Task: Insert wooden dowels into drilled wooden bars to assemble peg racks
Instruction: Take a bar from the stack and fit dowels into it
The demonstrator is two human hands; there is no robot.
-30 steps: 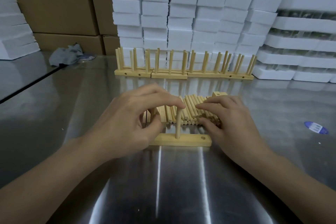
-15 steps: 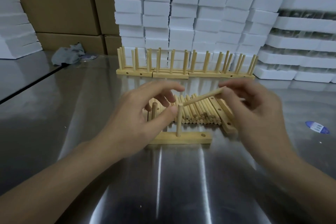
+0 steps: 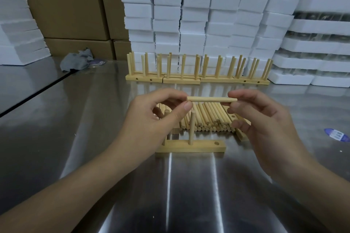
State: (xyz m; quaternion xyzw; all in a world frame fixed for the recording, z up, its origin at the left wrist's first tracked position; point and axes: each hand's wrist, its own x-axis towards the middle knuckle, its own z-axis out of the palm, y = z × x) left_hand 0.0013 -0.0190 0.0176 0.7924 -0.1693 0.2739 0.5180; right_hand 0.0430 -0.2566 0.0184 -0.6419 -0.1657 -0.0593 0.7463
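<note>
Steel table (image 3: 189, 195) carries the bar (image 3: 200, 148), long axis left-right, with two pegs (image 3: 192, 128) standing. Left hand (image 3: 151, 125) and right hand (image 3: 265, 125) each pinch one end of the dowel (image 3: 211, 99), level above the bar and parallel to it. The empty hole (image 3: 216, 143) sits below, nearer the right hand, so the dowel needs turning upright. Half a second ago it was tilted, in the right hand only.

On my feed I see two bare hands. The left hand (image 3: 151, 125) and the right hand (image 3: 265, 128) each join a bare forearm, the left forearm (image 3: 66, 195) and the right forearm (image 3: 312, 185), uncovered to the frame's edge. The left thumbnail (image 3: 188, 105) is short, plain and rounded.
</note>
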